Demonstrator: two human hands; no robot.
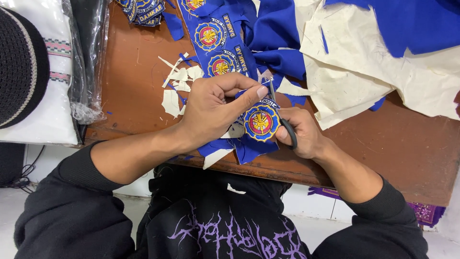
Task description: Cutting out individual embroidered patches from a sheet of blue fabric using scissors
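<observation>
- Head view: the round embroidered patch point(261, 122) on blue fabric has a scalloped gold rim and a red centre; cream backing scraps point(178, 86) lie curled and ragged beside it.
- It sits at the near edge of your worn brown wooden table point(134, 72); white floor below.
- Your left hand point(211, 110) is curled, fingertips pinching the patch's top edge.
- Your right hand point(302, 134) is closed around black-handled scissors point(282, 117), blades at the patch's upper rim.
</observation>
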